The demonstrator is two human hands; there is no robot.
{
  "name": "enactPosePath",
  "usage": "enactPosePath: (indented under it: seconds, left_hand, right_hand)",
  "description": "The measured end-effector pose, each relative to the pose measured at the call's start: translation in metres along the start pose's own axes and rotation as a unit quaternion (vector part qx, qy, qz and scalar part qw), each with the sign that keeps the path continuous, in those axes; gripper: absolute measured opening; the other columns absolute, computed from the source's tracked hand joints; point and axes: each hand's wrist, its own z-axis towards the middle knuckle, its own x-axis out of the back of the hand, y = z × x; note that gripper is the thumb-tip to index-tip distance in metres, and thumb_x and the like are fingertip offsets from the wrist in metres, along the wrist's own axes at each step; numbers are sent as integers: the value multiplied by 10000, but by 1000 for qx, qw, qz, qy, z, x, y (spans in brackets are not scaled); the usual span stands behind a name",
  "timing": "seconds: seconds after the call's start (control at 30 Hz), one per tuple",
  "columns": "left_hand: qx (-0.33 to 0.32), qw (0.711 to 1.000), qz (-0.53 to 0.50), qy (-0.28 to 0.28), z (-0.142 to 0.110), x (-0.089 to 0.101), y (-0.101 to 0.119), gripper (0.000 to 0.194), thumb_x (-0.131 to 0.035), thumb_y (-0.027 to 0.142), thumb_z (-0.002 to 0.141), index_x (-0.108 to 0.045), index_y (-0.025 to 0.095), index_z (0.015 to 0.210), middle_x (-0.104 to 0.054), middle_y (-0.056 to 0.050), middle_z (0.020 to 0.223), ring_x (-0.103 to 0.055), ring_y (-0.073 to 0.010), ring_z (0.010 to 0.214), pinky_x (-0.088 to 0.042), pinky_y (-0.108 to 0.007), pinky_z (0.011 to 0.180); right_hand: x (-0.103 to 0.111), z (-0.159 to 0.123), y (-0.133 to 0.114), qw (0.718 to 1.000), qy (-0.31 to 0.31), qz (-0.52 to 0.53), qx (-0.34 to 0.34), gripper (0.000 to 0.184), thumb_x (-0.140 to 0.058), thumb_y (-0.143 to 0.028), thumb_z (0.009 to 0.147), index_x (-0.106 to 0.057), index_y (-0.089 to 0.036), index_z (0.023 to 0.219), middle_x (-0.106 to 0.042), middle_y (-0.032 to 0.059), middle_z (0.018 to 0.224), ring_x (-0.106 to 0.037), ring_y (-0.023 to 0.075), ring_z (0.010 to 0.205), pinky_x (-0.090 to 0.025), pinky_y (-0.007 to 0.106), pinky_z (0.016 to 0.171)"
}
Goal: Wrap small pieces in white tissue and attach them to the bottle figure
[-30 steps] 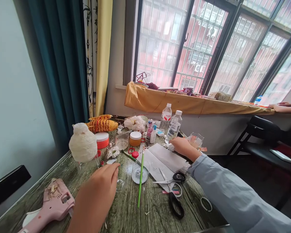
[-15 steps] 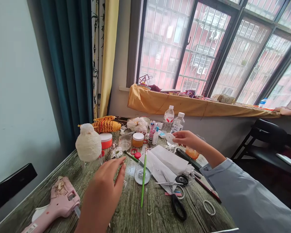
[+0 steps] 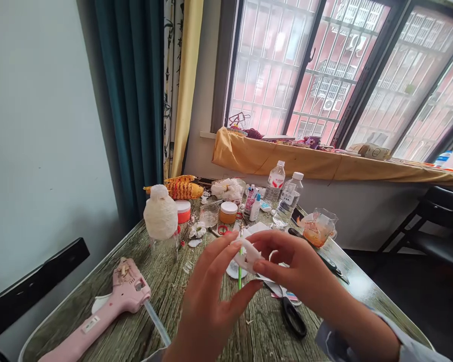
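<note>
Hands (image 3: 296,264) half-curled on white piece (image 3: 248,256)

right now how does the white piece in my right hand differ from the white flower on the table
The white piece is held up in the right hand, with fingertips of the left hand at its edge; the white flower lies on the table.
The white piece looks thin and rounded; the white flower is a lumpy cluster of petals.
Both are white.
</note>
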Motion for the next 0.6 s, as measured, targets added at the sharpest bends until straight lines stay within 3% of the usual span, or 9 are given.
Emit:
enactPosePath:
  seconds: [0.2, 0.33, 0.6]
  left_hand:
    - [35, 995, -93, 28, -10, -5, -5, 507, -667, 94, 861, -483, 256, 1305, -629, -70, 1315, -577, -155, 1245, -454, -270, 1071]
    - [34, 991, -123, 28, -13, -4, -7, 597, -677, 22, 821, -492, 271, 1331, -636, -54, 1334, -589, -167, 1241, -466, -290, 1071]
    - [64, 985, -158, 14, -14, 0, -5, 600, -699, 51, 818, -517, 332, 1317, -646, 9, 1361, -610, -154, 1229, -482, -292, 1062]
  right_hand:
    - [-18, -12, 2, 997, 63, 5, 45, 205, -734, -237, 746, -730, -259, 950, -699, -20, 840, -572, 104, 647, -469, 187, 568]
    - [-19, -16, 6, 997, 61, -2, 56, 214, -734, -263, 764, -734, -299, 975, -711, -34, 854, -599, 111, 687, -477, 189, 595]
    - [-18, -18, -1, 995, 74, -15, 63, 145, -685, -282, 814, -717, -259, 953, -707, -22, 847, -632, 121, 729, -506, 201, 648]
